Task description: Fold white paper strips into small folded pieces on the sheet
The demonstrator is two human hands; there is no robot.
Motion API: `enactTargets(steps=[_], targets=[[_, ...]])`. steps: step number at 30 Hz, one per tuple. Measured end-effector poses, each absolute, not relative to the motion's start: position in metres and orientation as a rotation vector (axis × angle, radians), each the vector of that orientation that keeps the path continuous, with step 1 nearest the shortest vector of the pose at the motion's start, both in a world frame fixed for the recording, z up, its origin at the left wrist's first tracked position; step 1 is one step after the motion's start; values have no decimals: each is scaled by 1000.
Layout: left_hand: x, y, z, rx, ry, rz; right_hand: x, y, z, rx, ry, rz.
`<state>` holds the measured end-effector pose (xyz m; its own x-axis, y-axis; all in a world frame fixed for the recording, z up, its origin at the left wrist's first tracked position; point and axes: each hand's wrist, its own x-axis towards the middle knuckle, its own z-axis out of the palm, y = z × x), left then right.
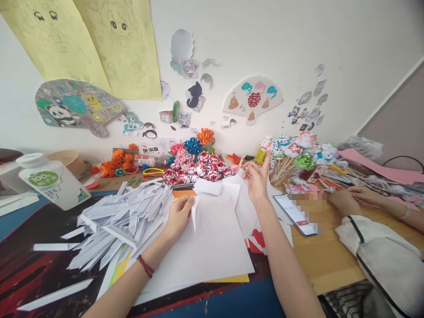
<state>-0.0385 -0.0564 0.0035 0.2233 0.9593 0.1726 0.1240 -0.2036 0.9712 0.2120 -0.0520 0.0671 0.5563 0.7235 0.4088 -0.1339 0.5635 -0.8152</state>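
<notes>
My left hand (179, 216) pinches a narrow folded strip of white paper (195, 216) between thumb and fingers. It is just above a stack of white paper sheets (212, 247). Raised over the far right of the sheets, my right hand (256, 179) has its index finger stretched up and the others bent, with nothing visible in it. To the left of my left hand lies a heap of folded white paper strips (126, 225). A small folded white paper piece (208, 187) rests at the top edge of the sheets.
Paper flowers in red and white (207, 168) stand along the wall, with a multicoloured bunch on sticks (294, 152) farther right. A white bottle (53, 181) stands at the left. A phone (294, 214) lies on the wooden table, near another person's hands (347, 201) at the right.
</notes>
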Motion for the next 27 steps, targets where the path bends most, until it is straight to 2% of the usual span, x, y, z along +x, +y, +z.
enactTargets(steps=[27], targets=[[-38,-56,2,1581,1062,1100,213,-50,66,-830,-823,579]])
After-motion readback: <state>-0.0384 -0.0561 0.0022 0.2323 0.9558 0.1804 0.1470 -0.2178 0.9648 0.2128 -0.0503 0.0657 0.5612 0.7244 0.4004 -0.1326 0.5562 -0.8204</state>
